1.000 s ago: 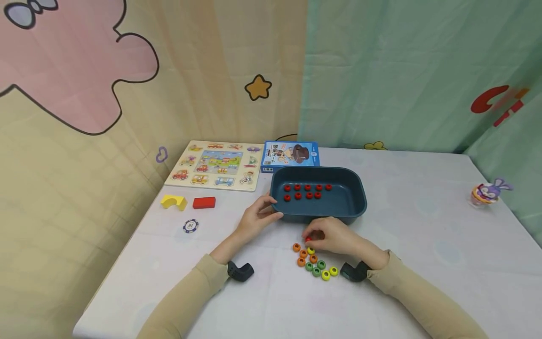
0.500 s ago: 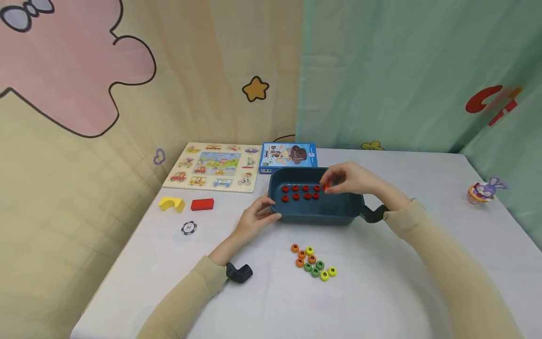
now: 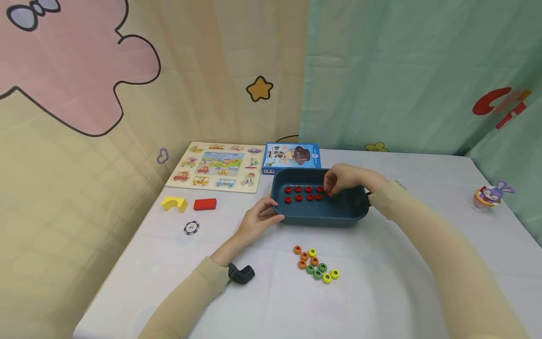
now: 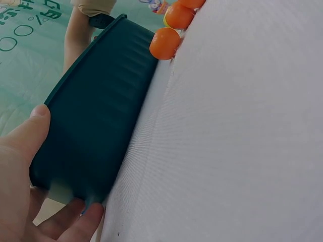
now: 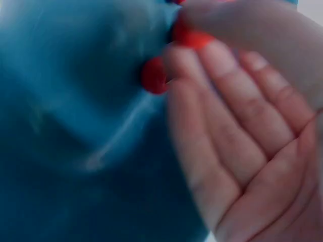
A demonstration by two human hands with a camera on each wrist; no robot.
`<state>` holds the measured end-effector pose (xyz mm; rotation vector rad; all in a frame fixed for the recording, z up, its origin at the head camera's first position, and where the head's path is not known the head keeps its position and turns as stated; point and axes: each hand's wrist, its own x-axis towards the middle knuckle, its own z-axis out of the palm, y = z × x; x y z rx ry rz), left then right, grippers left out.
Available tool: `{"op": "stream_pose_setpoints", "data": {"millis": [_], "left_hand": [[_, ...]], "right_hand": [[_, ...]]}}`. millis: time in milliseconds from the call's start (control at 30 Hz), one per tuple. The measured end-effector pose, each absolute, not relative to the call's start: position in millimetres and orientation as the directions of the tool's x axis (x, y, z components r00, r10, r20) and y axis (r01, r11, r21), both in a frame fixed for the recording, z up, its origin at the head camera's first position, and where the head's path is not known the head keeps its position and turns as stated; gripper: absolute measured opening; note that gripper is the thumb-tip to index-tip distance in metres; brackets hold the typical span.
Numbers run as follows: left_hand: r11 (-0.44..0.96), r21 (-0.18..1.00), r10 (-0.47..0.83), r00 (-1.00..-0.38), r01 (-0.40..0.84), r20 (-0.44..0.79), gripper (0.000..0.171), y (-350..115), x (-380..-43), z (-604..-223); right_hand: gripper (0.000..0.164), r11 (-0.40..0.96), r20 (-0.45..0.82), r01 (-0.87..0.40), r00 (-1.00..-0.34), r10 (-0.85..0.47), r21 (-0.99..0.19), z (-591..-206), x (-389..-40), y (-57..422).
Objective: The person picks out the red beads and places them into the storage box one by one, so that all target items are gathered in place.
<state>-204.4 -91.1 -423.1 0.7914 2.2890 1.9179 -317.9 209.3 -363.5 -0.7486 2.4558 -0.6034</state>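
Observation:
My left hand (image 3: 254, 221) grips the left front corner of a dark teal rectangular tray (image 3: 322, 219). In the left wrist view its thumb lies at the rim, with fingers round the tray's end wall. Inside the tray, my right hand (image 3: 342, 178) pinches a red bead (image 3: 329, 192) low over the floor, at the right end of the front row. Several other red beads (image 3: 298, 189) stand there in two rows. The right wrist view is blurred, with red (image 5: 192, 38) showing at the fingertips. In front of the tray lie loose orange beads (image 3: 298, 249), green beads (image 3: 322, 267) and yellow beads (image 3: 335, 273).
Behind the tray stands a blue game box (image 3: 292, 157), with a wooden picture puzzle (image 3: 235, 182) to its left. A yellow arch block (image 3: 174, 203), a red block (image 3: 205, 204) and a poker chip (image 3: 191, 228) lie at left. A purple rabbit figure (image 3: 491, 194) stands far right.
My right hand has carried a red bead from the loose group into the tray, then shifted from the back row toward the front row. The left hand stays on the tray.

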Motion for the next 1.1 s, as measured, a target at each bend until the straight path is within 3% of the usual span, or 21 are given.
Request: {"op": "stream_pose_setpoints", "data": {"millis": [233, 600, 700, 833, 900, 967, 1100], "left_hand": [[0.100, 0.929, 0.413, -0.865, 0.355, 0.286, 0.034, -90, -204, -424], [0.086, 0.931, 0.417, -0.862, 0.355, 0.290, 0.035, -90, -206, -424], [0.089, 0.928, 0.423, -0.857, 0.363, 0.294, 0.036, -90, -206, -426], [0.124, 0.926, 0.426, -0.862, 0.357, 0.276, 0.038, -92, -206, -426], [0.201, 0.908, 0.442, -0.861, 0.368, 0.252, 0.039, -94, -209, -427], [0.367, 0.838, 0.470, -0.858, 0.403, 0.207, 0.047, -98, -212, -424], [0.718, 0.456, 0.536, -0.836, 0.526, 0.121, 0.063, -106, -216, -403]], "right_hand": [[0.014, 0.765, -0.369, -0.396, -0.703, -0.608, -0.508, -372, -320, 210], [0.017, 0.799, -0.373, -0.430, -0.721, -0.584, -0.421, -370, -319, 207], [0.019, 0.806, -0.350, -0.437, -0.740, -0.574, -0.399, -362, -315, 211], [0.028, 0.793, -0.247, -0.407, -0.798, -0.550, -0.453, -339, -298, 220], [0.031, 0.762, -0.158, -0.408, -0.824, -0.545, -0.503, -328, -284, 225], [0.031, 0.737, -0.054, -0.451, -0.835, -0.548, -0.503, -321, -265, 229], [0.032, 0.771, 0.160, -0.570, -0.821, -0.548, -0.285, -322, -226, 233]]}}
